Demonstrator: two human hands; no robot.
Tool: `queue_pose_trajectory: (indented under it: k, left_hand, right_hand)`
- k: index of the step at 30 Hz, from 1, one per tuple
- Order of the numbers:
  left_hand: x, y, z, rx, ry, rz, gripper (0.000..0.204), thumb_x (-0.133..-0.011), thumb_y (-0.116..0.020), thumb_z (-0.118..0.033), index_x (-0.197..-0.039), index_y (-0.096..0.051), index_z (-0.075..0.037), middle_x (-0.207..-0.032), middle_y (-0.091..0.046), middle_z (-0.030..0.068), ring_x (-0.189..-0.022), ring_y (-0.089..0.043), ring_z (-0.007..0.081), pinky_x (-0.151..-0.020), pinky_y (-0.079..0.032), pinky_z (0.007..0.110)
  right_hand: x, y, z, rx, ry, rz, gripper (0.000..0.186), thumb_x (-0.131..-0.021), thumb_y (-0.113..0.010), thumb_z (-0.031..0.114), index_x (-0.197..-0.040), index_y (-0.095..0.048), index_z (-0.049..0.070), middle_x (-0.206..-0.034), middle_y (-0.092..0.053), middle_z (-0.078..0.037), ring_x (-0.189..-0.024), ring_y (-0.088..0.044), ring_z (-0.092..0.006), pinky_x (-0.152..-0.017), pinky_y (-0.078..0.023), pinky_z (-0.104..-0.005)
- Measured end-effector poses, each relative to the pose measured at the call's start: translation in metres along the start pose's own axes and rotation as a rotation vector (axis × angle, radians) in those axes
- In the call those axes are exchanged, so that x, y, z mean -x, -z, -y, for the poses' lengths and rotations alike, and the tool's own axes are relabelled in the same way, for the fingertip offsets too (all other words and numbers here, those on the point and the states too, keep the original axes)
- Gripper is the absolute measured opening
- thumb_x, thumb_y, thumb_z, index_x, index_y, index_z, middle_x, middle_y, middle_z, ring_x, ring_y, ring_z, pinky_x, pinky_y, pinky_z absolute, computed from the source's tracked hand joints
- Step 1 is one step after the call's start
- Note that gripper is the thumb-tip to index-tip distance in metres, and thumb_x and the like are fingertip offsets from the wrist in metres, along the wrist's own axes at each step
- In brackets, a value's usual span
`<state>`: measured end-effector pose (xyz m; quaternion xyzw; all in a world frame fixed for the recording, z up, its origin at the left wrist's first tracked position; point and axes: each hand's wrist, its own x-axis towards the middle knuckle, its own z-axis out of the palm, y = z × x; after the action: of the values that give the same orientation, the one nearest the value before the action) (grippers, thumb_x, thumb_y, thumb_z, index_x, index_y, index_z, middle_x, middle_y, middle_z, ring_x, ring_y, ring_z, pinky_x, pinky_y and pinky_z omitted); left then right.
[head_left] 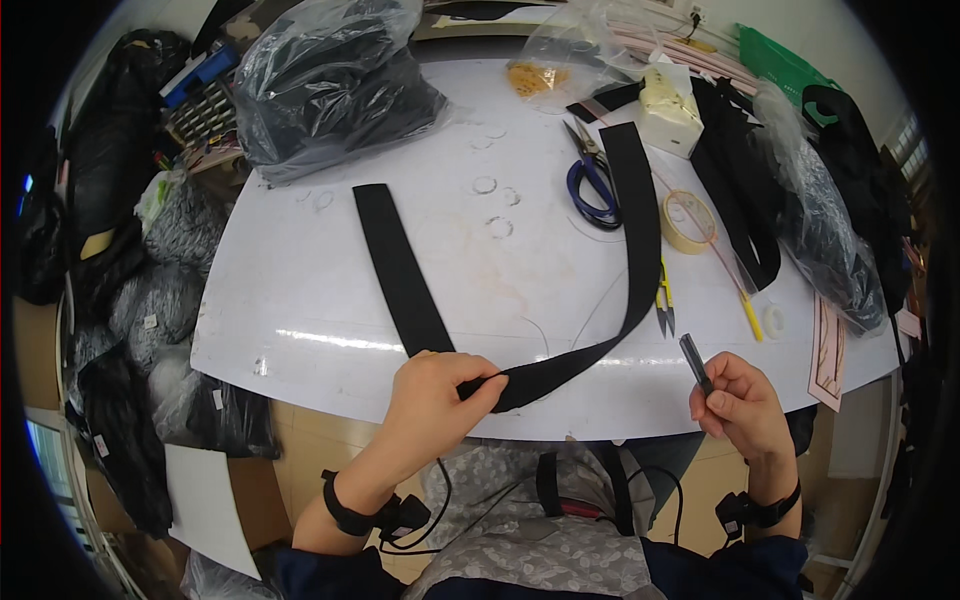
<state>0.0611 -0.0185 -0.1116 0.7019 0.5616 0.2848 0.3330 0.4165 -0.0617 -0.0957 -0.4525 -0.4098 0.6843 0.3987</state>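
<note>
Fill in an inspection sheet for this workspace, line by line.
Surface: white table, ring-shaped marks near its middle.
Job's things: black band, two lengths running out from the left grip; slim dark piece, exact kind unclear.
Clutter: blue-handled scissors, open; yellow snips; tape roll; clear bag of dark material.
Grips: left pinches the band; right grip holds the slim dark piece.
Cables: black cable near the right forearm, others near the left.
Surroundings: stuffed bags at left; green bag beyond the table, far right.
</note>
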Motion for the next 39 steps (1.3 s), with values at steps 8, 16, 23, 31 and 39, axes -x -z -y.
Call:
queue_pose_trajectory:
  k: [8,16,23,31,39]
  left_hand:
    - [0.006,0.005,0.003,-0.118,-0.293,0.011,0.009,-0.084,-0.071,-0.012,-0.083,-0.071,-0.004,-0.073,-0.069,0.0076,-0.058,-0.058,0.0207,-0.061,-0.039,0.032]
    - [0.011,0.014,-0.010,-0.145,-0.363,-0.188,0.005,-0.081,-0.073,-0.009,-0.082,-0.070,-0.006,-0.071,-0.066,0.0042,-0.058,-0.057,0.0207,-0.062,-0.036,0.033]
    - [0.034,-0.032,-0.012,-0.451,-0.635,-0.054,0.018,-0.079,-0.072,-0.006,-0.096,-0.067,-0.004,-0.080,-0.061,0.0034,-0.068,-0.058,0.0188,-0.062,-0.039,0.033]
    - [0.038,-0.054,-0.025,-0.388,-0.603,0.014,0.025,-0.075,-0.070,-0.005,-0.100,-0.067,-0.002,-0.081,-0.058,0.0050,-0.066,-0.056,0.0197,-0.061,-0.038,0.034]
    - [0.041,-0.065,-0.028,-0.651,-0.701,0.004,0.034,-0.071,-0.069,-0.008,-0.104,-0.068,-0.002,-0.085,-0.059,0.0035,-0.071,-0.057,0.0174,-0.060,-0.038,0.033]
  right_hand:
    - [-0.023,-0.048,-0.005,0.265,0.011,0.114,0.012,-0.096,-0.060,0.009,-0.103,-0.054,0.002,-0.071,-0.055,-0.001,-0.057,-0.042,-0.0038,-0.053,-0.033,-0.0189]
    - [-0.050,-0.067,-0.012,0.193,0.024,0.118,0.019,-0.102,-0.052,0.017,-0.109,-0.058,0.001,-0.085,-0.061,-0.003,-0.068,-0.056,-0.0069,-0.057,-0.042,-0.0199]
    - [-0.058,-0.092,-0.041,-0.009,0.014,0.054,0.020,-0.105,-0.046,0.020,-0.108,-0.056,0.003,-0.110,-0.065,-0.010,-0.103,-0.068,-0.0194,-0.066,-0.055,-0.0252]
    - [-0.043,-0.065,-0.041,0.098,0.027,-0.079,0.020,-0.104,-0.049,0.020,-0.107,-0.056,0.002,-0.097,-0.063,-0.006,-0.078,-0.067,-0.0135,-0.051,-0.048,-0.0215]
    - [-0.039,-0.050,-0.048,0.071,0.004,-0.049,0.020,-0.104,-0.049,0.019,-0.108,-0.057,0.001,-0.096,-0.062,-0.005,-0.078,-0.066,-0.0110,-0.051,-0.046,-0.0196]
